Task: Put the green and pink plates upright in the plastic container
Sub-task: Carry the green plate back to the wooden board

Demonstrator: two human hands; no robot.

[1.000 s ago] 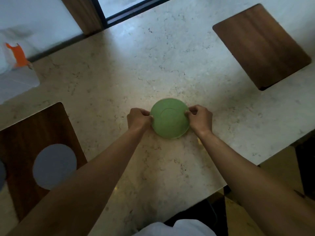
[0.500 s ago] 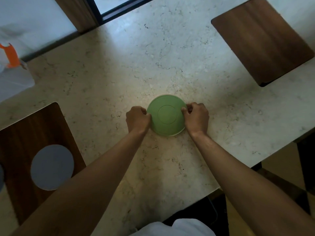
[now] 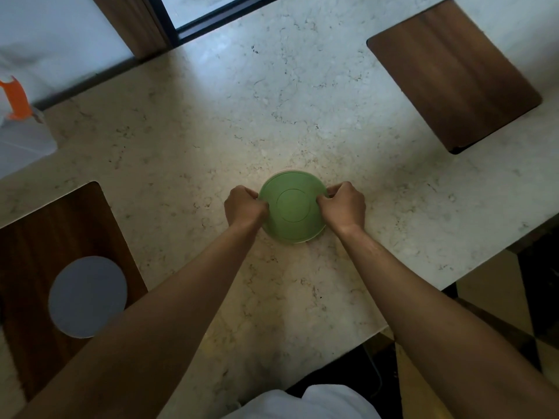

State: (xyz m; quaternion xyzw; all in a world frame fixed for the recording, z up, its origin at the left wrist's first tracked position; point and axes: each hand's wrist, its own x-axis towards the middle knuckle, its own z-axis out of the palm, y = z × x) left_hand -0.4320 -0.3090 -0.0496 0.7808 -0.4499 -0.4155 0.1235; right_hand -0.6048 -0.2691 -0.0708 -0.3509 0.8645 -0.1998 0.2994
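A green plate point(image 3: 292, 208) lies upside down on the marble table point(image 3: 211, 131), its round foot ring facing up. A thin pale rim shows under its far and near edges, perhaps a second plate beneath; its colour is unclear. My left hand point(image 3: 245, 207) grips the plate's left edge with curled fingers. My right hand point(image 3: 343, 207) grips the right edge the same way. A translucent plastic container point(image 3: 21, 140) with an orange clip point(image 3: 14, 99) stands at the far left, partly out of view.
A dark wooden board point(image 3: 453, 74) lies at the far right. Another wooden board point(image 3: 54, 237) at the near left carries a grey round disc point(image 3: 87, 296). The table's near edge runs diagonally at the lower right, with floor beyond it. A window frame runs along the far side.
Both hands stayed on the green plate's edges. The plate tilted slightly and now sits flatter, with little overall movement.
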